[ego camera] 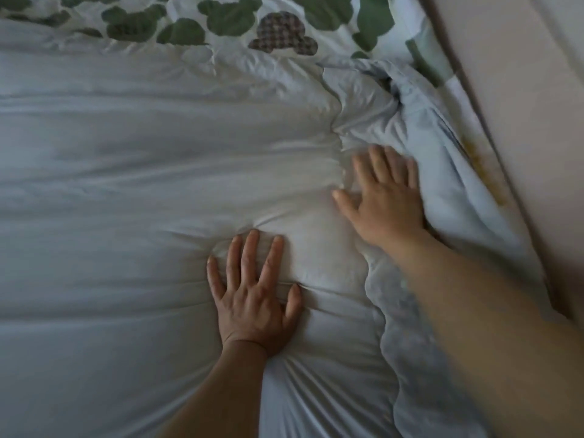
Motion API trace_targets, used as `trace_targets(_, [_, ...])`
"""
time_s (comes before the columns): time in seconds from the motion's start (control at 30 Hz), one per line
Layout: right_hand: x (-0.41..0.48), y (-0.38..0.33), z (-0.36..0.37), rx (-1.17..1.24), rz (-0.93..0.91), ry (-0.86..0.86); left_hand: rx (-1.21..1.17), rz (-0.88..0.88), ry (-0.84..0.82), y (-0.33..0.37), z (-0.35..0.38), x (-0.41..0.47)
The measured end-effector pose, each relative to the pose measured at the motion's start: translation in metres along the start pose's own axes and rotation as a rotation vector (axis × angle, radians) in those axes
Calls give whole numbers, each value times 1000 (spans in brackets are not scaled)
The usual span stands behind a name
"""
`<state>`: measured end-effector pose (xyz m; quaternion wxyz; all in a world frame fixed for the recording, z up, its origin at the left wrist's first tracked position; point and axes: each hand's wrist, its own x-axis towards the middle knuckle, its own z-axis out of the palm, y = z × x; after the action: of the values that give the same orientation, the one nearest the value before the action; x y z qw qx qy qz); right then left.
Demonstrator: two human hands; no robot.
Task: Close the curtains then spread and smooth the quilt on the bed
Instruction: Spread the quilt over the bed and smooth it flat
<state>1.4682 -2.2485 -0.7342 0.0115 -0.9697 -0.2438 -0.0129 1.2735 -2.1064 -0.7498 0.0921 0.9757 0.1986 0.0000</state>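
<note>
A pale blue-white quilt [132, 191] covers most of the bed, with long soft creases running across it. Its scalloped edge [398, 339] runs down the right side. My left hand [256, 295] presses flat on the quilt near the middle, fingers spread, and the cloth puckers around it. My right hand [385, 200] lies flat with fingers straight farther up and to the right, blurred, against a bunched fold of quilt [420, 128]. No curtains are in view.
A white sheet or pillow with green leaf shapes and one checked patch [281, 33] lies along the top. A beige padded bed side or wall [521, 105] rises at the right, close to the bunched fold.
</note>
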Motion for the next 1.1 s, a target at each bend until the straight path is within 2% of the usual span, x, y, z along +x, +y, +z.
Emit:
trace_targets(0.03, [2,18,0,6,102,16,3,0,3,0,0,0])
trace_targets(0.1, [2,30,0,10,162,20,7,-1,9,0,0,0])
trace_targets(0.43, [-2,23,11,152,121,242,33,-1,36,3,-2,-2])
trace_targets(0.9, [11,21,16,88,158,194,52,10,11,3,-4,1])
trace_targets(1.0, [13,22,17,116,160,190,45,54,60,-1,-11,31])
trace_targets(1.1, [17,22,16,172,187,158,55,36,100,-5,-19,96])
